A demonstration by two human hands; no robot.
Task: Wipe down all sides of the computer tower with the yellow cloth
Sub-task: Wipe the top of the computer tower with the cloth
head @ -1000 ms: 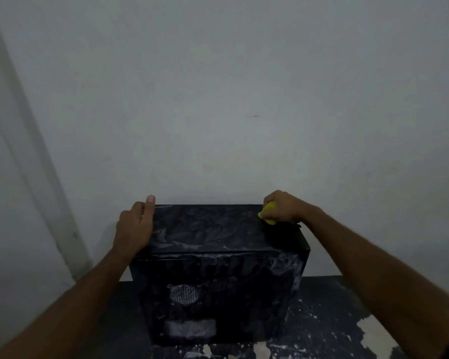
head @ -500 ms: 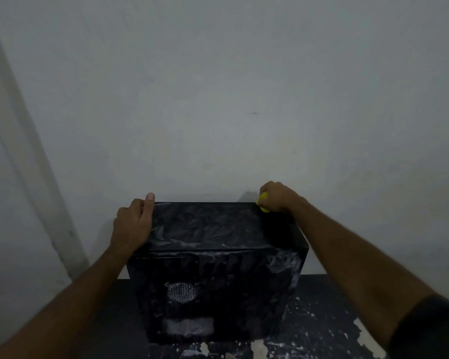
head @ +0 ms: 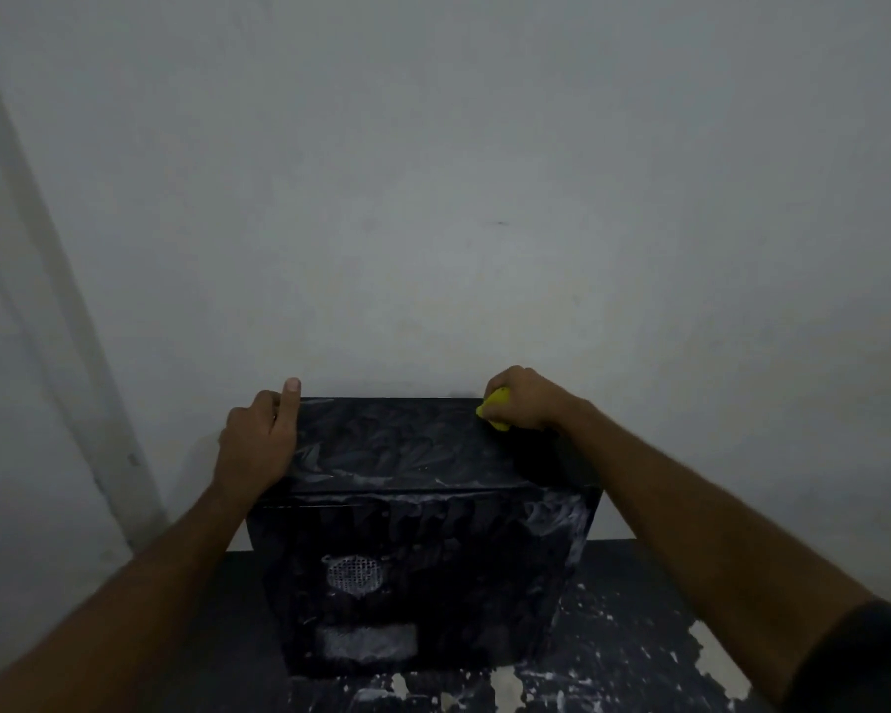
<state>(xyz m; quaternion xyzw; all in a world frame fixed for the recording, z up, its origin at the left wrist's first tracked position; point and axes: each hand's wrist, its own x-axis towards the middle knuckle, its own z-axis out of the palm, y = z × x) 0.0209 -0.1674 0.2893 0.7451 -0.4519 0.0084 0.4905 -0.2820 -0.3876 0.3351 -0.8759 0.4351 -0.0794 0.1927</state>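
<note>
Black metal computer tower (head: 423, 568), rigid and judged heavy, stood on a paint-flecked table (head: 633, 635); steadied at its far-left top edge by the left hand (head: 258, 440); soft yellow cloth (head: 494, 410) bunched in the right hand (head: 523, 398) at the far-right top corner.

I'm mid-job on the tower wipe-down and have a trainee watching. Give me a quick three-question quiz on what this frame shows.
1. True or false: the right hand grips the yellow cloth.
2. Where is the cloth on the computer tower? A) near face, by the round vent B) far right corner of the top C) on the table
3. Fill in: the left hand rests on the tower's top ____ edge.

Key
1. True: its fingers are curled round the cloth.
2. B.
3. Left; the thumb lies along the top, and the fingers go over the side out of sight.
</note>
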